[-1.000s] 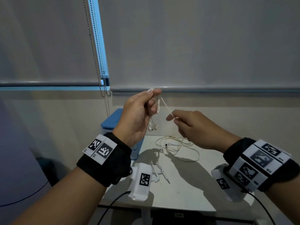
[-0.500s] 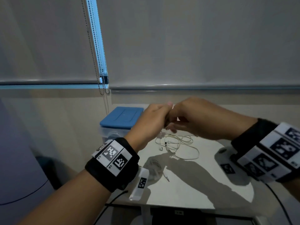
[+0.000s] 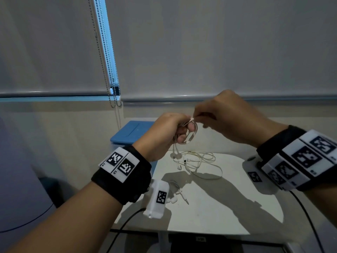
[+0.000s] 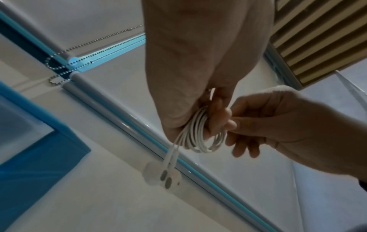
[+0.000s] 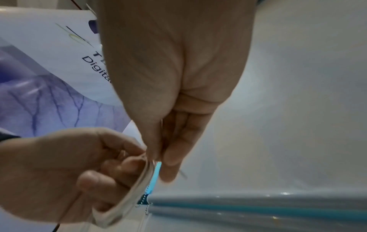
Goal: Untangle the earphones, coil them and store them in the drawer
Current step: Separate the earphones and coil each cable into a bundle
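White earphones [image 3: 191,133] are wound in loops round the fingers of my left hand [image 3: 169,132], held up above the table. The coil [image 4: 200,138] shows in the left wrist view, with its two earbuds [image 4: 166,177] hanging below. My right hand [image 3: 218,117] pinches the cable end [image 3: 192,119] at the top of the coil; the right wrist view shows that pinch on the cable [image 5: 148,163]. A second, tangled pair of earphones [image 3: 197,161] lies on the white table [image 3: 209,207]. A third pair [image 3: 179,195] lies near the front left, partly behind my left wrist camera.
A clear box with a blue lid [image 3: 133,132] stands at the table's back left corner. Roller blinds with a bead chain [image 3: 114,84] hang behind. Black cables run from both wrist cameras past the table's front edge [image 3: 182,232].
A second ago my hands were apart with a cable strand stretched between them. They have come together, and the cable is now wound round my left fingers with my right hand at the coil.
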Demonstrator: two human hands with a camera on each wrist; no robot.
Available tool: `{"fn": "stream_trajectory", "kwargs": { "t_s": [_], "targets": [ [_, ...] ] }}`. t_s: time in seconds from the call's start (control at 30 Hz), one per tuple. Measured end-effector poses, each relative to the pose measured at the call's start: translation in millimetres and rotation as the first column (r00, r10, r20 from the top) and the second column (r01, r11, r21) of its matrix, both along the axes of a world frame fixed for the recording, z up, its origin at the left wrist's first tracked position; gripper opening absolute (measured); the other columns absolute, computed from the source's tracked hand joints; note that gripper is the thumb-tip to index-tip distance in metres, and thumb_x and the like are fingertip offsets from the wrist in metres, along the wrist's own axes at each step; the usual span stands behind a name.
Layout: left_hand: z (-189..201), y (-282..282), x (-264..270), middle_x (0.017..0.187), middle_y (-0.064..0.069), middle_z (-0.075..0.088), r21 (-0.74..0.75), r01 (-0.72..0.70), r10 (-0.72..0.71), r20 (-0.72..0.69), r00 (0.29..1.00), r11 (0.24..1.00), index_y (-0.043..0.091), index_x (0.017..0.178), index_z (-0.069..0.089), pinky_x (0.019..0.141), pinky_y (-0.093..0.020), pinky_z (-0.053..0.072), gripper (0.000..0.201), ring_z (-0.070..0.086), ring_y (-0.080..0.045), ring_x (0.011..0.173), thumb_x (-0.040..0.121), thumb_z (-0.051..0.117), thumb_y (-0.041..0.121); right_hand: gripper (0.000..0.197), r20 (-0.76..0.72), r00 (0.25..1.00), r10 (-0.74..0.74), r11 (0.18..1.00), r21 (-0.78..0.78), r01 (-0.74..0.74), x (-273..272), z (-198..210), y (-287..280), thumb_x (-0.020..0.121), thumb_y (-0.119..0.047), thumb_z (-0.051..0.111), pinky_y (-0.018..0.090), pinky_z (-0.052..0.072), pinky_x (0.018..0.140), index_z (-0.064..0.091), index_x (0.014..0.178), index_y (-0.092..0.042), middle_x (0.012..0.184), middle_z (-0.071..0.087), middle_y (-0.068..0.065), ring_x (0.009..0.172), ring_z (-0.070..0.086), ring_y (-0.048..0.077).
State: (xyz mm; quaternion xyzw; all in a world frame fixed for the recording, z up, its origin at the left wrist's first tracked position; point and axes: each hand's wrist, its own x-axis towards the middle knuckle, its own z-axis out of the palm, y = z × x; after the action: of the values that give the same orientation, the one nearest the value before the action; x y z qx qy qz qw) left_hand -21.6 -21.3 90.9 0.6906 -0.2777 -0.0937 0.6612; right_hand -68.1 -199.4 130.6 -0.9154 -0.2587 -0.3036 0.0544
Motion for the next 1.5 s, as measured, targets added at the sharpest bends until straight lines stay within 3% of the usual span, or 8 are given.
{"fn": "stream_trajectory", "kwargs": {
  "t_s": [0.13,0.27,0.5,0.67,0.8,1.07,1.23,1.5],
  "targets": [
    [2.5,4.8,1.9,0.059,0.001,0.03,-0.097,0.008,-0.013,-0.047,0.999,0.995,0.006,0.076,0.057,0.053,-0.025,0.026,0.037,0.028,-0.012,0.048,0.108,0.041,0.017,0.016,-0.019,0.999,0.048,0.917,0.398,-0.037,17.3,-23.0,8.1,0.091,-0.009,0.066,0.039,0.06,0.071,0.08,0.095,-0.017,0.077,0.077,-0.002,0.072,0.073,0.016],
    [-1.1,9.5,7.0,0.064,-0.004,0.035,-0.136,-0.039,0.04,0.011,0.999,0.99,0.007,0.08,0.065,0.054,-0.022,0.032,0.038,0.034,-0.011,0.052,0.109,0.042,0.018,0.02,-0.199,0.881,0.429,0.462,0.887,-0.024,19.7,-39.1,21.8,0.092,-0.008,0.066,0.037,0.06,0.088,0.078,0.107,-0.008,0.098,0.079,0.013,0.097,0.076,0.024],
    [-10.6,23.5,17.2,0.066,-0.008,0.061,-0.053,-0.144,0.148,0.084,0.985,0.988,-0.011,0.097,0.069,0.064,-0.024,0.053,0.036,0.058,-0.015,0.06,0.105,0.055,0.021,0.021,-0.229,0.867,0.443,0.407,0.913,0.033,32.3,-55.7,29.4,0.084,0.005,0.077,0.026,0.055,0.079,0.073,0.104,-0.001,0.096,0.077,0.018,0.083,0.069,0.017],
    [-13.5,23.4,14.2,0.081,-0.01,0.072,-0.143,-0.111,0.119,0.05,0.992,0.983,0.0,0.116,0.064,0.081,-0.032,0.062,0.02,0.072,-0.02,0.08,0.097,0.065,0.006,0.009,-0.229,0.901,0.368,0.364,0.927,0.087,38.1,-56.5,27.7,0.091,-0.004,0.074,0.02,0.048,0.069,0.077,0.097,-0.008,0.085,0.074,0.006,0.076,0.064,0.009],
    [-14.0,26.3,16.4,0.091,-0.014,0.075,-0.125,-0.182,0.197,0.118,0.973,0.975,0.006,0.109,0.068,0.084,-0.038,0.061,0.016,0.073,-0.019,0.084,0.093,0.07,0.004,0.01,-0.22,0.889,0.4,0.252,0.96,0.124,38.0,-57.8,27.0,0.093,-0.002,0.069,0.029,0.052,0.08,0.077,0.097,-0.006,0.087,0.073,0.012,0.081,0.066,0.017],
    [-12.4,26.6,14.8,0.098,-0.016,0.075,-0.088,-0.215,0.227,0.169,0.959,0.973,0.009,0.104,0.071,0.078,-0.029,0.062,0.012,0.074,-0.018,0.083,0.094,0.069,0.003,0.015,-0.246,0.786,0.567,0.056,0.964,0.261,33.0,-55.3,28.6,0.093,-0.002,0.063,0.026,0.043,0.069,0.073,0.097,-0.012,0.081,0.07,0.002,0.075,0.062,0.012],
    [-8.4,24.6,13.5,0.102,-0.019,0.072,-0.133,-0.226,0.245,0.151,0.958,0.965,0.004,0.108,0.069,0.075,-0.029,0.062,0.012,0.076,-0.02,0.082,0.097,0.065,0.001,0.016,-0.26,0.776,0.575,0.16,0.966,0.205,30.3,-49.9,27.1,0.089,-0.004,0.067,0.033,0.042,0.079,0.074,0.093,-0.017,0.081,0.068,0.001,0.082,0.058,0.013],
    [-1.2,20.9,13.5,0.1,-0.018,0.074,-0.131,-0.286,0.308,0.193,0.932,0.949,0.006,0.105,0.072,0.08,-0.035,0.064,0.012,0.076,-0.024,0.081,0.095,0.067,0.003,0.022,-0.307,0.923,0.231,0.703,0.709,0.06,31.5,-41.7,14.2,0.085,-0.004,0.076,0.03,0.055,0.073,0.08,0.101,-0.019,0.083,0.079,0.0,0.076,0.073,0.012]
  ]
}}
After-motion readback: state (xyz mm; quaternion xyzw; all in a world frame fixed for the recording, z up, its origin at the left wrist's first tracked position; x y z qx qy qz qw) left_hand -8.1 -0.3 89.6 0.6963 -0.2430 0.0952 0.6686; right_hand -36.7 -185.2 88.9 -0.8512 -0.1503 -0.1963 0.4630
